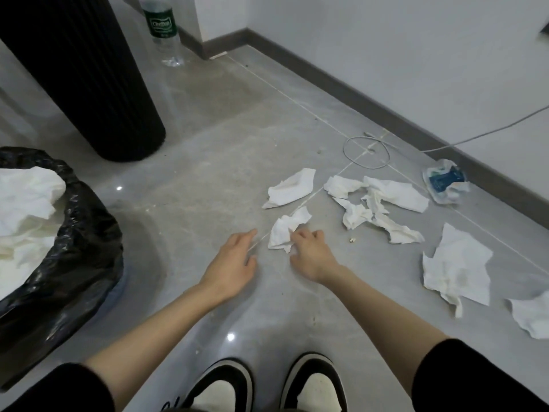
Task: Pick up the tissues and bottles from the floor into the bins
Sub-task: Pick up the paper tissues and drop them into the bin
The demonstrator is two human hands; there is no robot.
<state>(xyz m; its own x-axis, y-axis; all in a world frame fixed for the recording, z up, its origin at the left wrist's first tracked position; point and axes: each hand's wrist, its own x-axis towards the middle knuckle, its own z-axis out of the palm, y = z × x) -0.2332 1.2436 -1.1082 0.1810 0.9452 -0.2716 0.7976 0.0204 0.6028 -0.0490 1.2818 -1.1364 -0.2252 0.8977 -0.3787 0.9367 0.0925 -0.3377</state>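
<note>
Down at 6 o'clock is a pair of black-and-white shoes [225,388], with both bare forearms reaching out over the grey floor [193,173]. The left hand [234,263] is low, just left of center, fingers straight and a bit apart, holding nothing. The right hand [309,251] has its fingers curled onto the right edge of 1 crumpled tissue [285,230], thumb just under its near corner, so basically a pinch.

That tissue lies dead center on the floor, right between the 2 hands. It's paper: weighs nothing, floppy, probably tears if dragged, so I'd bunch the thick crumpled middle rather than tug a corner.

At 9 o'clock sits the bin [89,248] with a black bag, tissues inside. From 2 to 4 o'clock more tissues [457,269] lie scattered, plus a squashed plastic thing [445,181] with a blue label by the skirting. Can't tell if it's a bottle.

Way back at 11 o'clock a green-label bottle [162,28] stands upright beside a black ribbed column [89,84]. Looks light and smooth, so grab it round the middle.
</note>
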